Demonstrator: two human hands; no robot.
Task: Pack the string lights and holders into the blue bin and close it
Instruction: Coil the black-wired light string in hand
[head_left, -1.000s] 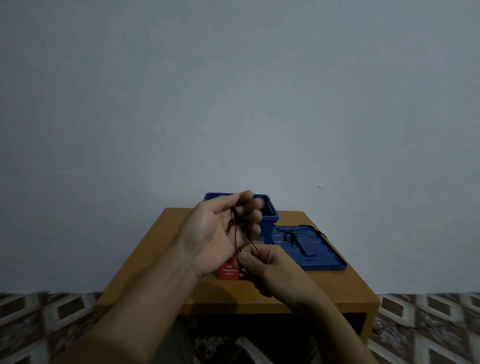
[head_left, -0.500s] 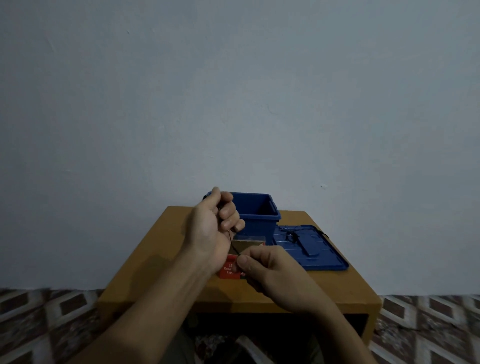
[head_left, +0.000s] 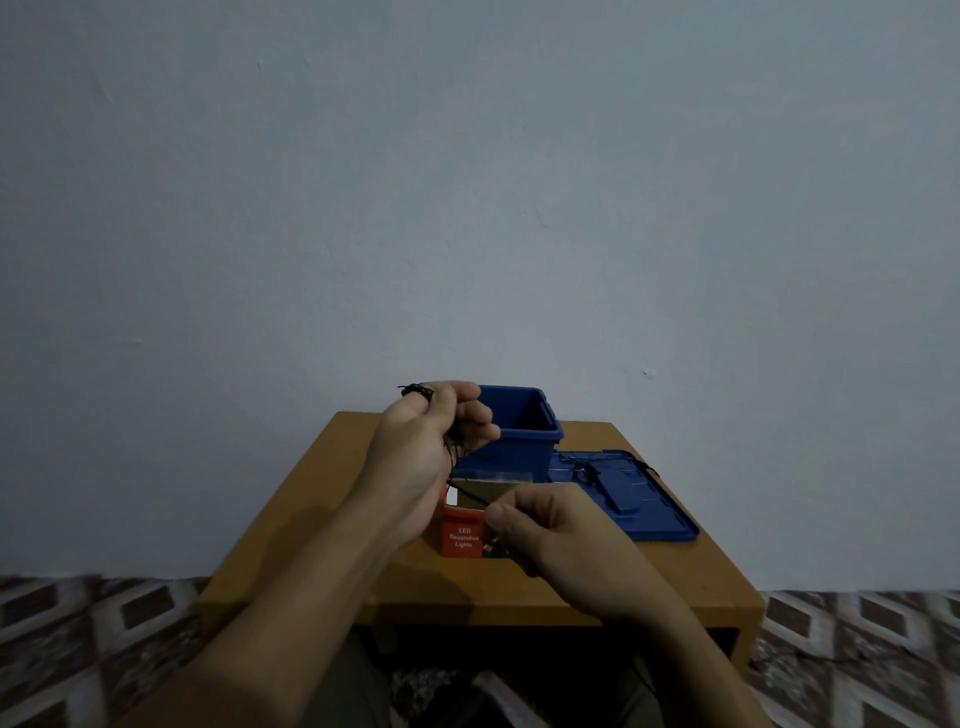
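Left hand (head_left: 428, 457) — fingers curled round coiled string lights (head_left: 418, 391); wire ran below them to right hand (head_left: 563, 538), fingertips pinching it above red box (head_left: 461, 535). Blue bin (head_left: 524, 434), behind the fingers, stood open, lid (head_left: 644, 512) right of it — packing seemingly all left.

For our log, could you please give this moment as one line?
left hand: holds string lights; right hand: pinches strand; blue bin: open

It looked like a plain room in a home — a small wooden table (head_left: 311, 519) stood against a bare, pale painted wall (head_left: 467, 208), with patterned floor tiles (head_left: 857, 649) on either side of the table.
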